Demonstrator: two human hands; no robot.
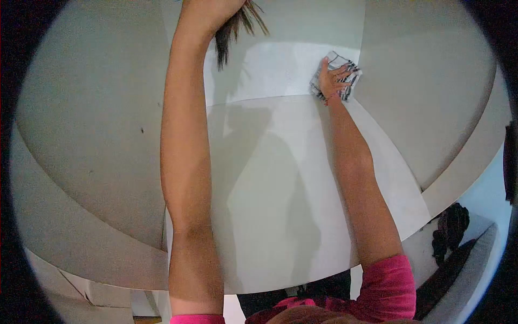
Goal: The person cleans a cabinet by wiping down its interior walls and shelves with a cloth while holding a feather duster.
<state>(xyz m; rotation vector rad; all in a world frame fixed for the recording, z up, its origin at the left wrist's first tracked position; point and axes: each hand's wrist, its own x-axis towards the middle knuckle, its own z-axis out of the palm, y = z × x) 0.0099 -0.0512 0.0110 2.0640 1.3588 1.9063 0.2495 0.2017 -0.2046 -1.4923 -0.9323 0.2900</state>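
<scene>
My right hand (332, 81) presses a white-and-black checked cloth (352, 80) against the white upright panel, close to its right corner. Its fingers lie spread over the bunched cloth, and a thin bracelet circles the wrist. Raised close to the camera, my left hand (218, 12) bends at the wrist and is cut off by the top edge, so its fingers are hidden. Dark thin strands (232, 36) with brown tips hang beside it. Whether these are bristles or hair, and whether the hand holds them, I cannot tell.
Beneath my arms lies a pale surface (264, 205) with a curved-looking front edge, bearing shadows. Grey panels stand on the left (97, 135) and the right (421, 108). A dark crumpled item (452, 227) sits beyond the lower right edge.
</scene>
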